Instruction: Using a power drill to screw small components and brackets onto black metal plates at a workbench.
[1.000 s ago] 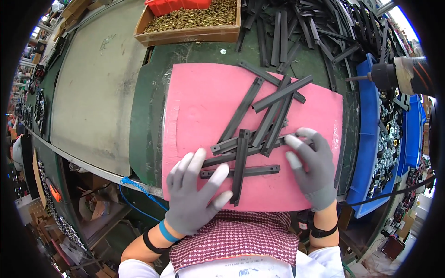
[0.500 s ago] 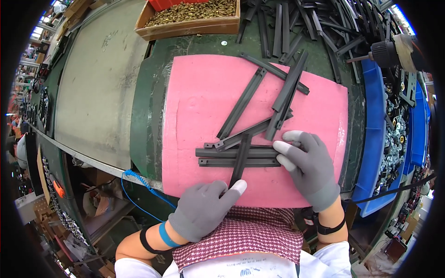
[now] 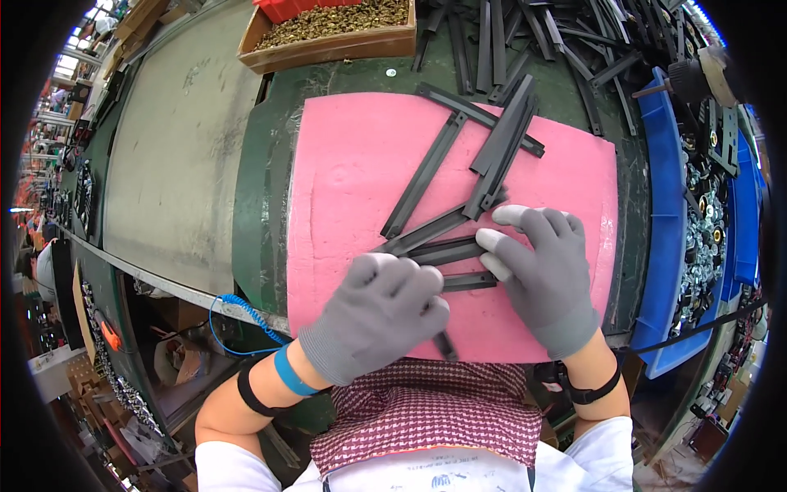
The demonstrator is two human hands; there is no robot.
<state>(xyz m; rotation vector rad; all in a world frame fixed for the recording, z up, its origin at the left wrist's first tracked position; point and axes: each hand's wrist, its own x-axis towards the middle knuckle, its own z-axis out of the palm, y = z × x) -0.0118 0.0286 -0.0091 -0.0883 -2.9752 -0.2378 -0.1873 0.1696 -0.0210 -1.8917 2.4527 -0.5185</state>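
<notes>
My left hand (image 3: 379, 310), in a grey glove with pale fingertips, curls over the left ends of dark metal rails (image 3: 447, 251) on the pink foam mat (image 3: 344, 180). Its palm hides part of them. Below its thumb the end of another dark rail (image 3: 445, 346) sticks out toward me. My right hand (image 3: 545, 275), gloved alike, closes its thumb and fingers at the right ends of the same rails. A lower rail with a hole (image 3: 470, 282) runs between both hands. Farther off, several loose rails (image 3: 425, 176) lie crossed on the mat.
An open carton (image 3: 328, 51) of small brass-coloured parts stands at the back. A heap of dark rails (image 3: 533, 33) lies at the far right, beside a power driver (image 3: 697, 78). Blue bins (image 3: 666, 213) of metal parts line the right side; a coiled blue hose (image 3: 246, 316) hangs at left.
My left hand has moved up and over the rails, and the crosswise rail has shifted toward me beneath it. My right hand stays at the rails' right ends, slightly higher.
</notes>
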